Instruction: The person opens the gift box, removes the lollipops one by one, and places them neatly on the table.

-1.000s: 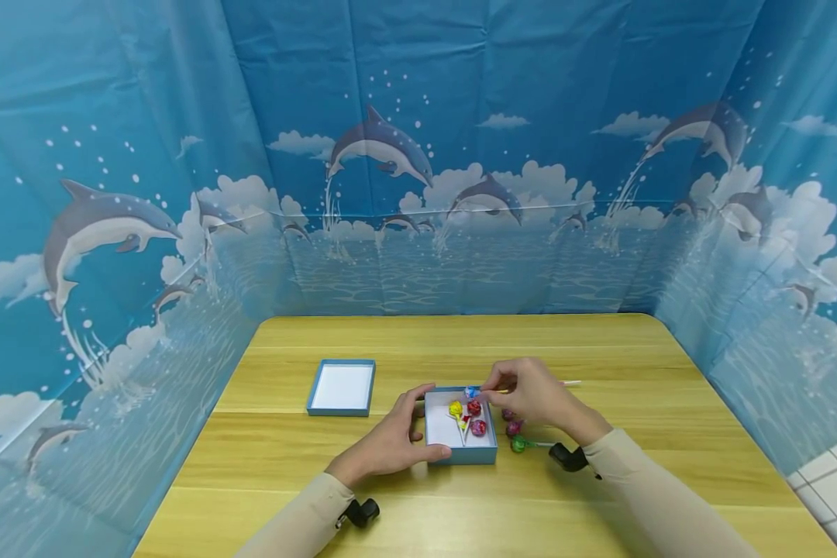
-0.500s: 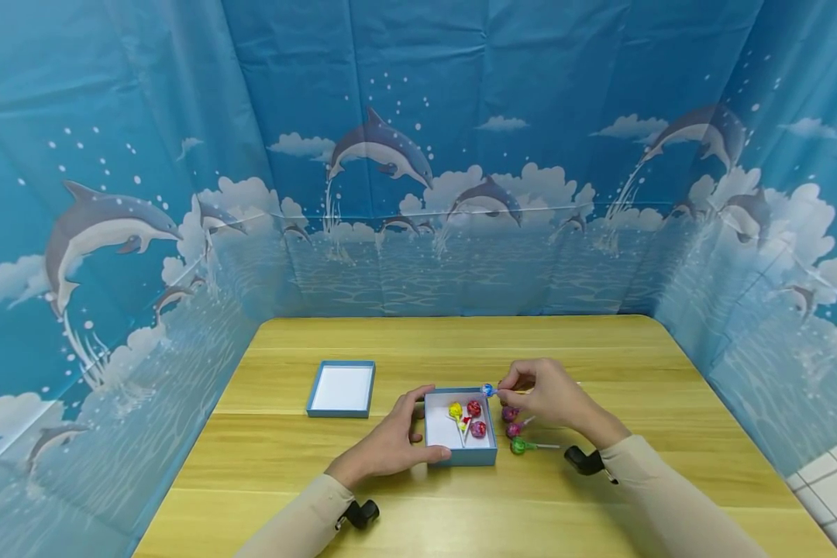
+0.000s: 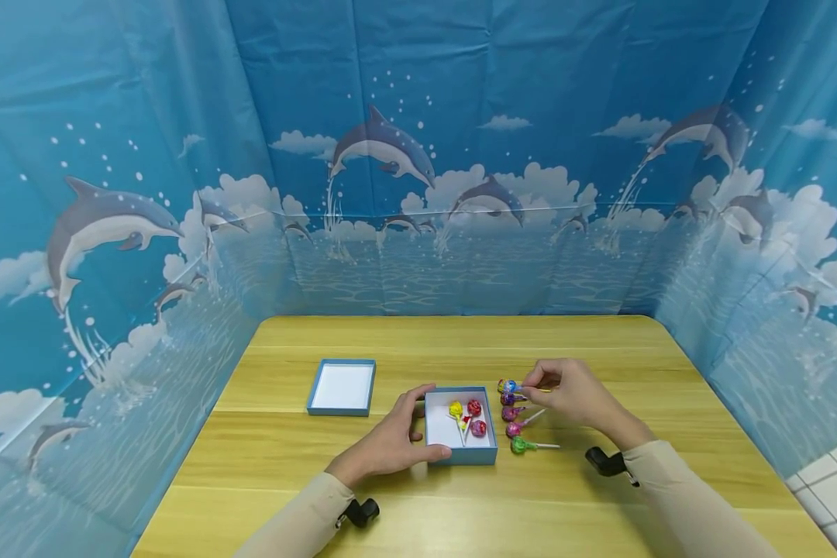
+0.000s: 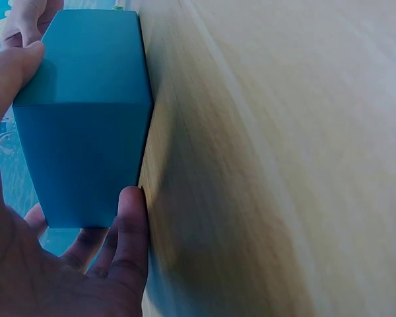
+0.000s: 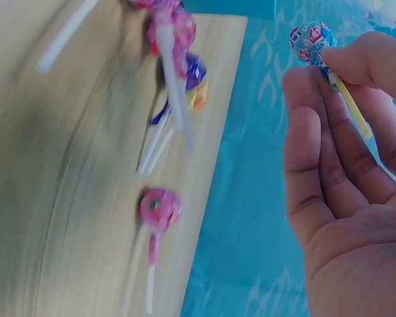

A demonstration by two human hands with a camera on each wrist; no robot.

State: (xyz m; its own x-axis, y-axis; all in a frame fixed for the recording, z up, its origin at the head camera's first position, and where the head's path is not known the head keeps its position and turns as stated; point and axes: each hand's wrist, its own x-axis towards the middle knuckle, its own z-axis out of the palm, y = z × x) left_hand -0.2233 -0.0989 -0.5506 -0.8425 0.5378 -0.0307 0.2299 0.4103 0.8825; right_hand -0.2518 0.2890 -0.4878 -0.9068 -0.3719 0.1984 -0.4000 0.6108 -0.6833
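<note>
My left hand (image 3: 387, 442) holds the blue open-topped box (image 3: 470, 457), thumb at its near left corner and fingers along its left side. In the left wrist view the box's outer wall (image 4: 86, 158) shows between thumb and fingers. Inside lie a yellow lollipop (image 3: 456, 408), a red one and a pink-red one. My right hand (image 3: 570, 394) pinches a blue-wrapped lollipop (image 5: 311, 41) by its yellow stick just below the candy, right of the box. In the head view it overlaps the far end of a row of lollipops, among them a green lollipop (image 3: 519, 446).
The box's lid (image 3: 343, 387), white inside, lies upturned on the wooden table (image 3: 286, 465) at the left. Another pink lollipop (image 5: 161, 209) lies apart from the row in the right wrist view. A blue dolphin-print curtain (image 3: 418, 271) hangs behind the table.
My right hand has moved right with the blue lollipop, from over the box's far right corner to the far end of the row. The left hand and box have stayed put.
</note>
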